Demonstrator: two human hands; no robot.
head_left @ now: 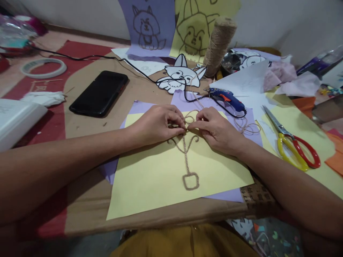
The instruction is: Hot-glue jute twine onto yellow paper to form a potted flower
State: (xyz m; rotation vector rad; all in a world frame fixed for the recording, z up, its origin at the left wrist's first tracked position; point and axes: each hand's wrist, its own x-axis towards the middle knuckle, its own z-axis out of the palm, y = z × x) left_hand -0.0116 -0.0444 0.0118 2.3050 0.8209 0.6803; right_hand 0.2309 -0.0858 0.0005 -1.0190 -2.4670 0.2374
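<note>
A pale yellow paper sheet (160, 185) lies in front of me on purple paper (139, 107). Brown twine (187, 160) is laid on it as a stem with two curls and a small square loop at the bottom. My left hand (158, 123) and my right hand (214, 128) meet at the top of the stem. Both pinch the twine between thumb and fingertips. Loose twine runs from my right hand back to a jute spool (218, 44).
A blue glue gun (227, 98) with a black cord lies just behind my hands. Yellow-and-red scissors (294, 142) lie to the right, a black phone (100, 92) and a tape roll (44, 67) to the left. Animal drawings and paper scraps crowd the back.
</note>
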